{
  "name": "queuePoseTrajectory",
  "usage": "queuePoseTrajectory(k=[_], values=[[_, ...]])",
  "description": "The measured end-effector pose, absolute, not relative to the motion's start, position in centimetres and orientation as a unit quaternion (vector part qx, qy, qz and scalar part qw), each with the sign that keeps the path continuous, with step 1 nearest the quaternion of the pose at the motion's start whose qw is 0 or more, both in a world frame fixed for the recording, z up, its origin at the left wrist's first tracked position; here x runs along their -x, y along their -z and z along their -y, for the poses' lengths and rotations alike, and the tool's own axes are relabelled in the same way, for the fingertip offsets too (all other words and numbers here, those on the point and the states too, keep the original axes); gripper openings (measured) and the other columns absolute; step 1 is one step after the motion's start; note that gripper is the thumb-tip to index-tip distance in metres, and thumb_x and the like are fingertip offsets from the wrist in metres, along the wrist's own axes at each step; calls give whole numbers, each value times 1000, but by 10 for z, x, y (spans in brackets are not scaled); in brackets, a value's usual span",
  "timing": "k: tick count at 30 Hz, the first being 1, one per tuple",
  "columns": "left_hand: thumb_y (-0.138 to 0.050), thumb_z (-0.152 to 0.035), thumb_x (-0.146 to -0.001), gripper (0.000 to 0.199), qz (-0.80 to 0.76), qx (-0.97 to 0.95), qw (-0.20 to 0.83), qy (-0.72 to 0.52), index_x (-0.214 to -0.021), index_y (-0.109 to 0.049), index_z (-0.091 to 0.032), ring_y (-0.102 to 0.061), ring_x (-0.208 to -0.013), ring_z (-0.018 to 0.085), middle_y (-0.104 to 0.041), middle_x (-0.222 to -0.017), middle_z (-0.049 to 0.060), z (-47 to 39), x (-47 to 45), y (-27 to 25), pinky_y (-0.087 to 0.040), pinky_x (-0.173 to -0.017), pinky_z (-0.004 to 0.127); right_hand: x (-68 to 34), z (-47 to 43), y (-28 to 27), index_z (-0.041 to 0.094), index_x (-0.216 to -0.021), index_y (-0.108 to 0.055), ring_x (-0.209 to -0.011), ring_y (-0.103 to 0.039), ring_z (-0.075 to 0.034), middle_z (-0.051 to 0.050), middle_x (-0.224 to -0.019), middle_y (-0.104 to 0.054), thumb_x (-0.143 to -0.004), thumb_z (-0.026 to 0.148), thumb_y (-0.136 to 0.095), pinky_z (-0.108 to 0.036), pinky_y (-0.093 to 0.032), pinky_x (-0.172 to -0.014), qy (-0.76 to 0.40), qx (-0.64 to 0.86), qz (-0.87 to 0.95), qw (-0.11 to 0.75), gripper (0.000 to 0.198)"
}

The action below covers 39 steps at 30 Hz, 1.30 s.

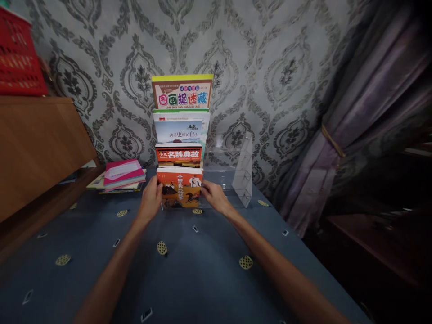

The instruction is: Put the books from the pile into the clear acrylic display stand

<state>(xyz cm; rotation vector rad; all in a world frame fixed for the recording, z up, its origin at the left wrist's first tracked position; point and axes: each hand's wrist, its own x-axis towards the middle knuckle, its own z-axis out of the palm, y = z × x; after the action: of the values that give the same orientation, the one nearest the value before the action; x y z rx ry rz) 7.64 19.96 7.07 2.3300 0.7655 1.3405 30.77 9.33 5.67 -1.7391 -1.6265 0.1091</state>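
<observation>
Blue tablecloth (202, 279) closest to camera, dotted with small yellow and white marks. Both forearms reaching forward over it. Left hand (150, 200) gripping left edge of orange book (180, 186), fingers curled round the side. Right hand (214, 195) clamped on right edge of same book. Book upright, cover facing camera, sitting in lowest tier of clear rack (243, 171) (rack hard to trace, see-through). Three more books stepped above it in same column: red-banded book (178, 155), pale blue book (180, 128), yellow-topped book (182, 92). Right half of rack holding nothing visible. Pink book stack (123, 174) lying flat to left, well apart from rack. Wooden cabinet (37, 144) far left, red basket (18, 54) on top. Patterned wallpaper (270, 58) behind, purple curtain (371, 112) at right.
</observation>
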Motion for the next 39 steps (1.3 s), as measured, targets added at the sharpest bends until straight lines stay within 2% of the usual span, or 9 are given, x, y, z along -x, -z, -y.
queuePoseTrajectory(k=[5,10,13,16,18,28,31,34,39], values=[[-34,-28,-97,22,-286,-827,127,-466,-104,-53,-20,-61,-93,25,-62,-98,10,-200,-78,-68,-51,-83,40,-304,-93,-54,18,-105,-64,-91,-70,-22,-10,-101,-75,-96,13,-43,-26,-45,-76,-29,691,639,337,23],[-33,-27,-97,21,-296,-830,106,-460,-99,-53,-20,-60,-89,25,-59,-93,10,-200,-76,-64,-52,-84,41,-294,-92,-49,15,-108,-62,-99,-66,-23,-13,-110,-71,-90,6,-45,-28,-45,-83,-22,713,627,313,26],[-38,-28,-96,27,-287,-825,107,-474,-115,-54,-17,-61,-102,27,-62,-107,14,-199,-74,-68,-52,-92,44,-289,-91,-47,15,-109,-61,-101,-63,-23,-14,-111,-68,-89,7,-47,-29,-45,-84,-18,726,616,304,26],[-44,-33,-97,48,-276,-811,107,-505,-142,-42,-15,-58,-117,28,-57,-131,18,-196,-74,-79,-47,-103,48,-287,-90,-48,17,-111,-61,-100,-62,-22,-11,-110,-68,-88,7,-48,-29,-45,-84,-19,733,610,300,28],[-43,-37,-99,54,-276,-811,98,-506,-149,-39,-16,-56,-120,28,-56,-133,18,-193,-75,-89,-45,-106,49,-286,-90,-49,17,-111,-61,-99,-63,-21,-11,-110,-67,-88,6,-49,-28,-44,-84,-22,738,605,299,28],[-33,-37,-102,46,-276,-834,42,-477,-135,-59,-17,-60,-106,28,-64,-112,14,-194,-81,-107,-50,-96,47,-283,-84,-58,16,-109,-61,-99,-65,-21,-11,-110,-71,-90,9,-50,-28,-44,-82,-48,727,596,338,23],[-34,-36,-102,44,-273,-834,41,-479,-132,-61,-20,-60,-104,27,-64,-109,12,-196,-81,-108,-50,-94,45,-283,-80,-62,16,-109,-61,-94,-67,-21,-11,-105,-72,-92,19,-54,-29,-45,-78,-58,720,595,353,18],[-34,-36,-102,42,-273,-831,39,-483,-130,-62,-21,-60,-100,26,-64,-106,10,-197,-82,-108,-50,-92,43,-286,-77,-62,16,-116,-57,-90,-69,-22,-10,-102,-74,-92,27,-61,-29,-47,-76,-90,696,595,391,28],[-36,-36,-102,42,-284,-824,31,-489,-127,-65,-20,-59,-93,26,-60,-98,10,-199,-84,-108,-51,-91,44,-290,-80,-54,21,-117,-55,-96,-72,-21,-6,-101,-77,-94,19,-59,-28,-49,-78,-118,665,587,447,23]])
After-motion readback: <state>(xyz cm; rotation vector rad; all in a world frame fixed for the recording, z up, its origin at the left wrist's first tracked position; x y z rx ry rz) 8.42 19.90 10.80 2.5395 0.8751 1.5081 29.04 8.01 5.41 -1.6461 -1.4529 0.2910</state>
